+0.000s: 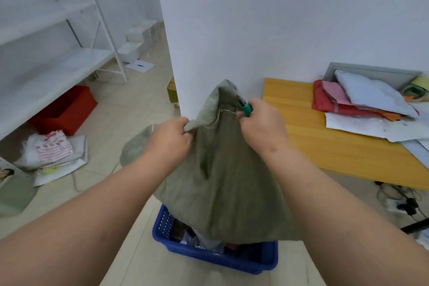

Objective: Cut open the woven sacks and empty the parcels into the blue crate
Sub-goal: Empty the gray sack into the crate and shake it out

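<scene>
A grey-green woven sack (222,183) hangs upside down over the blue crate (209,255) on the floor, its open mouth down in the crate. Parcels (199,240) show under the sack's lower edge inside the crate. My left hand (170,140) grips the sack's upper left corner. My right hand (261,123) grips the upper right part of the sack together with a green-handled cutter (246,108). A loose string (218,118) dangles between the hands.
A white wall corner (185,53) stands right behind the sack. A yellow low table (336,146) with stacked mailers is at right, cables beneath it. A red bin (67,109), white shelving (58,58) and empty bags lie at left.
</scene>
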`<move>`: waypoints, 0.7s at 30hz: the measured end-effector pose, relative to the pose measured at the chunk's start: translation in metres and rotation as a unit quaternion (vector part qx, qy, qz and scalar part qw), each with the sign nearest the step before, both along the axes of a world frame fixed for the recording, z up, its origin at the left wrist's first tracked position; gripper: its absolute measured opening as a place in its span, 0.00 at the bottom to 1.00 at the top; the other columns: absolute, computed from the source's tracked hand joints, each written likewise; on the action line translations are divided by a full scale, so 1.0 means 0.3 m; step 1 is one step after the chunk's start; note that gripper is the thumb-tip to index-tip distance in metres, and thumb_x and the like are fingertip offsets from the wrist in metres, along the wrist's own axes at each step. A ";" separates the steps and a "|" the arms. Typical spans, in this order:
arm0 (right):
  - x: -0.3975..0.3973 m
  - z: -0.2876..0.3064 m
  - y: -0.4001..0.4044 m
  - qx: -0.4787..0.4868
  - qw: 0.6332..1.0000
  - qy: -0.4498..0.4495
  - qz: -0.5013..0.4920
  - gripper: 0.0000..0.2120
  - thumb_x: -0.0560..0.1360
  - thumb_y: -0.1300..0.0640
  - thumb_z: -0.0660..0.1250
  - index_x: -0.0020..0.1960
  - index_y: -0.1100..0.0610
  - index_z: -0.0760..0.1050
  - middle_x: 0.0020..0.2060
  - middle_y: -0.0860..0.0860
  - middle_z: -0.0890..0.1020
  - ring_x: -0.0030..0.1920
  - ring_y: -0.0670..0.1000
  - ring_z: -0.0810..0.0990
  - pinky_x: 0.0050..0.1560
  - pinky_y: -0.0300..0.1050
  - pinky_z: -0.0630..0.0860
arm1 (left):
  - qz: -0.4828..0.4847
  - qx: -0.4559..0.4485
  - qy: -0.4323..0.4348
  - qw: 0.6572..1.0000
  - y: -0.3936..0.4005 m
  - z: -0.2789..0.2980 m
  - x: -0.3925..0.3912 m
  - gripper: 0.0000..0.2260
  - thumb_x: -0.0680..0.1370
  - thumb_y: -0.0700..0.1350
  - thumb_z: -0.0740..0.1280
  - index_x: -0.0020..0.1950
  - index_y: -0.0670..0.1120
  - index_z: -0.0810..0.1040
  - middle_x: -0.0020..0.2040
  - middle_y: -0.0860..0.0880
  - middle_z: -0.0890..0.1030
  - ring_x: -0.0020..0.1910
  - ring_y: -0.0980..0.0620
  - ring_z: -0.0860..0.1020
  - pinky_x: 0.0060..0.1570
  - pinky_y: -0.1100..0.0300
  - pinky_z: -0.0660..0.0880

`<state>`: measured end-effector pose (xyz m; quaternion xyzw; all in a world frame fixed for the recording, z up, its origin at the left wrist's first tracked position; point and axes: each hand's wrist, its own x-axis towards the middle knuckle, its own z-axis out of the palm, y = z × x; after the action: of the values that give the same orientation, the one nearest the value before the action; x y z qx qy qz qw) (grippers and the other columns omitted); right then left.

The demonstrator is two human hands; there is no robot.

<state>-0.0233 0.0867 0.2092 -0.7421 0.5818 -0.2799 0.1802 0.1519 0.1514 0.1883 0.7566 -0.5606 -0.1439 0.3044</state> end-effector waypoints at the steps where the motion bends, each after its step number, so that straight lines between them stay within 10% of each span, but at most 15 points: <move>1: -0.008 0.021 -0.005 -0.022 1.000 -0.013 -0.004 0.08 0.77 0.52 0.65 0.42 0.54 0.70 0.44 0.58 0.80 0.47 0.61 0.77 0.38 0.47 0.64 | 0.044 -0.041 0.020 0.998 -0.013 0.019 0.029 0.09 0.77 0.40 0.61 0.37 0.44 0.73 0.32 0.47 0.74 0.40 0.40 0.77 0.37 0.53 0.70; 5: -0.026 0.097 0.020 -0.159 0.975 -0.154 -0.030 0.09 0.76 0.53 0.67 0.41 0.55 0.69 0.36 0.53 0.75 0.39 0.58 0.73 0.37 0.49 0.64 | 0.110 -0.216 0.123 0.962 -0.026 0.124 0.066 0.06 0.73 0.43 0.60 0.40 0.43 0.76 0.32 0.46 0.76 0.37 0.42 0.77 0.38 0.46 0.74; 11: -0.041 0.055 0.013 -0.055 0.998 -0.013 -0.011 0.07 0.77 0.53 0.65 0.42 0.54 0.70 0.44 0.59 0.81 0.48 0.63 0.77 0.39 0.47 0.64 | 0.080 -0.065 0.054 0.993 -0.003 0.103 -0.002 0.12 0.79 0.41 0.61 0.35 0.46 0.73 0.31 0.47 0.75 0.36 0.42 0.76 0.29 0.58 0.64; 17: -0.026 0.129 0.057 -0.173 0.976 -0.136 -0.001 0.07 0.76 0.55 0.66 0.43 0.55 0.70 0.37 0.54 0.75 0.39 0.55 0.72 0.37 0.46 0.62 | 0.127 -0.276 0.108 0.947 0.025 0.182 0.011 0.06 0.78 0.40 0.63 0.45 0.47 0.79 0.37 0.52 0.78 0.41 0.51 0.75 0.39 0.59 0.68; 21: -0.018 0.070 0.033 -0.026 0.999 0.025 0.028 0.05 0.77 0.53 0.64 0.46 0.54 0.73 0.46 0.58 0.81 0.48 0.60 0.78 0.40 0.45 0.64 | 0.094 -0.099 0.106 0.985 0.027 0.083 0.015 0.08 0.78 0.47 0.62 0.47 0.47 0.79 0.42 0.44 0.82 0.46 0.40 0.80 0.47 0.48 0.77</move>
<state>-0.0287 0.0964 0.2301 -0.7692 0.5576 -0.2710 0.1545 0.1564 0.1596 0.2130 0.7523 -0.4632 -0.1376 0.4479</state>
